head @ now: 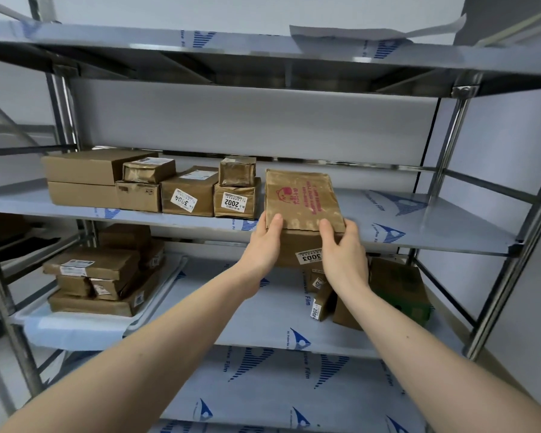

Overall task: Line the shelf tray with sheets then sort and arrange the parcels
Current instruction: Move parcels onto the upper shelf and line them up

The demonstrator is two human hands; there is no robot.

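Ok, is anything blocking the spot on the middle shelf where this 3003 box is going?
Nothing visible does. Both hands, left hand and right hand, hold the 3003 box at the shelf's front edge; the shelf surface to its right is bare, and the 2002 box sits just left.

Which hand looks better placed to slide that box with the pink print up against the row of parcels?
Probably the right hand. It grips the pink-printed box at its right front corner, away from the row, so it could push it leftward toward the 2002 parcel. The left hand sits between them.
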